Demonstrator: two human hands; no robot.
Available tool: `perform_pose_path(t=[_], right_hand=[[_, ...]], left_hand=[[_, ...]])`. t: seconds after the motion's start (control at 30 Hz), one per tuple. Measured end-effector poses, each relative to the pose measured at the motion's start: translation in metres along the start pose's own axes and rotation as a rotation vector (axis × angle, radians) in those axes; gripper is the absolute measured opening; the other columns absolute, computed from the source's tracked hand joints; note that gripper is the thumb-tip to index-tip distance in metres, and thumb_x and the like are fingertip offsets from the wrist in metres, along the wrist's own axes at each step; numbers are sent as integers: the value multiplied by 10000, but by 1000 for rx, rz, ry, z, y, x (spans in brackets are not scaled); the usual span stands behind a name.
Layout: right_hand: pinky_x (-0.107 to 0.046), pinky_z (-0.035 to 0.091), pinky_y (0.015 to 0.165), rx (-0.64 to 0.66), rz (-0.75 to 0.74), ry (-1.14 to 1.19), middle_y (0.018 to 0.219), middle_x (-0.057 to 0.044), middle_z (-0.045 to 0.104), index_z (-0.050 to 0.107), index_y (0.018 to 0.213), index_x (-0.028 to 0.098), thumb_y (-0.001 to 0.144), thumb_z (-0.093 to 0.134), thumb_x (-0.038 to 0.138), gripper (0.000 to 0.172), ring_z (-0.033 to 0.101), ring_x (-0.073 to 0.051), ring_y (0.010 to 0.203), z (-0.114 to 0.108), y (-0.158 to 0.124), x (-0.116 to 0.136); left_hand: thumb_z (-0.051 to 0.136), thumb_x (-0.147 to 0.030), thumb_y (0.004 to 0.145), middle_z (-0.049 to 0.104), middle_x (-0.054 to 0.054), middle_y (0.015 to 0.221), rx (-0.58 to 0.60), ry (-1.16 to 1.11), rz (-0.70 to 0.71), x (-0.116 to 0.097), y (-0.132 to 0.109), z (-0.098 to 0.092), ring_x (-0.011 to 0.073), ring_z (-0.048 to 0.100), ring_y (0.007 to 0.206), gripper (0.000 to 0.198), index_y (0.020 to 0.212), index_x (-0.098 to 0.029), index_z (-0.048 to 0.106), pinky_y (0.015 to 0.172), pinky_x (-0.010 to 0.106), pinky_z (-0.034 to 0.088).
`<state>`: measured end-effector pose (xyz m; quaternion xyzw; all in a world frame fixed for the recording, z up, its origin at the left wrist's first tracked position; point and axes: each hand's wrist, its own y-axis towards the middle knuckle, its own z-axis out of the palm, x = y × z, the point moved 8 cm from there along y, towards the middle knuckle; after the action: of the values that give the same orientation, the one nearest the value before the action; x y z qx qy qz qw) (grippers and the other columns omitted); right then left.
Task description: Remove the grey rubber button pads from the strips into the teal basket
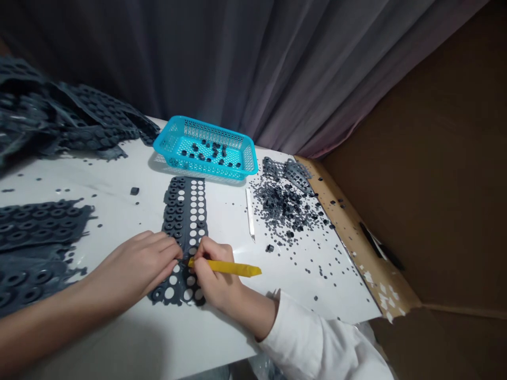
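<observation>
1. The left hand [137, 264] lies flat, fingers pressed together on a dark rubber strip [184, 227] at the middle of the white table [119, 174], seemingly to keep it from shifting.
2. The right hand [212, 274] pinches a yellow tool [233, 269], its tip on the strip.
3. Behind, a blue basket [206, 148] holds a few small black rings [209, 150].
4. To the right lies a pile of scraps [285, 206].

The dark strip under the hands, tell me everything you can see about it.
The dark strip is a long, narrow, grey sheet that looks like rubber, lying flat on the white table and running from the hands toward the blue basket. Its left columns hold raised rings; its right columns and near end show punched-out round holes. The left hand presses on its near part, and the right hand works a yellow tool against it.
</observation>
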<state>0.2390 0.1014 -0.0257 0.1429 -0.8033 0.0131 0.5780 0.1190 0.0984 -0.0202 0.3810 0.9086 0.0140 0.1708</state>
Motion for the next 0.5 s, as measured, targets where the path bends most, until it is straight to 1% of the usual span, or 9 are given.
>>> perform_pose_path(t=[0.13, 0.33, 0.5], right_hand=[[-247, 323, 503, 18, -23, -44, 559, 44, 401, 358, 657, 225, 752, 405, 169, 120, 411, -117, 520, 1, -1, 5], [-247, 310, 500, 73, -53, -104, 573, 45, 400, 349, 694, 227, 792, 395, 167, 124, 412, -119, 516, 3, -3, 10], [-247, 321, 508, 95, -79, -115, 592, 43, 413, 336, 714, 231, 814, 390, 167, 131, 418, -121, 522, 6, -3, 10]], left_hand=[[379, -190, 949, 670, 43, 808, -2, -16, -6, 1, 0, 1, 235, 601, 758, 278, 865, -207, 643, 709, 377, 405], [377, -192, 949, 663, 44, 788, -10, -30, -46, 1, 1, -1, 234, 597, 748, 290, 844, -204, 647, 707, 374, 408], [408, -203, 933, 669, 40, 778, -45, -51, -32, 0, 0, -5, 226, 597, 735, 262, 824, -211, 645, 702, 360, 408]])
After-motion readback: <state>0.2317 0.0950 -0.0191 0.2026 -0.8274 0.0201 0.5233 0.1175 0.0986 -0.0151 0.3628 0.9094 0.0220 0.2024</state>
